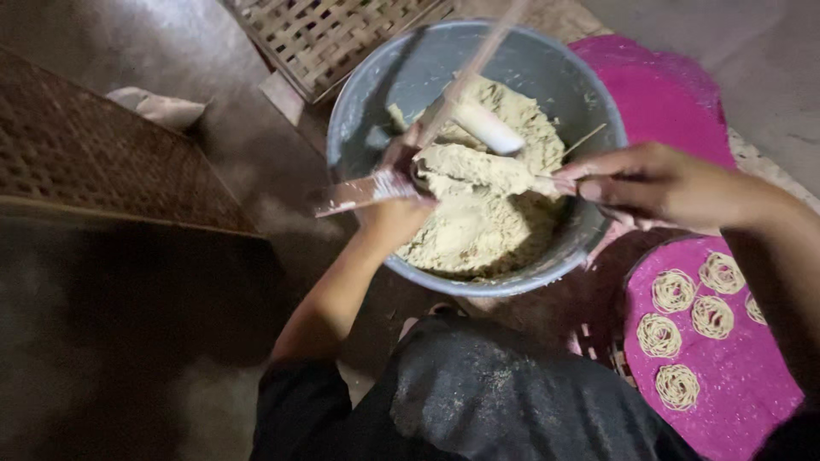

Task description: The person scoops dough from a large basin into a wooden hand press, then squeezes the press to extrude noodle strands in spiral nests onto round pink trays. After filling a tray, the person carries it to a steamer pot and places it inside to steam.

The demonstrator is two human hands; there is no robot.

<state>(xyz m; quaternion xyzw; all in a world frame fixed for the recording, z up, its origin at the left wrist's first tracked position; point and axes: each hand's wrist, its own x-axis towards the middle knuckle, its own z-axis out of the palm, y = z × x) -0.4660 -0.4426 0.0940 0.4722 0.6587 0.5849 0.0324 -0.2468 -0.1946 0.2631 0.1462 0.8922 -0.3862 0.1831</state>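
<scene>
While hands work, bowl (359, 102) holds dough (478, 213).

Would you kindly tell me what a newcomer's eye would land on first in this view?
First, the big grey basin at centre, heaped with pale dough. Over it, the left hand grips a dough-smeared flat stick, and the right hand reaches in from the right. At lower right, a bright pink mat carries coiled noodle rounds.
</scene>
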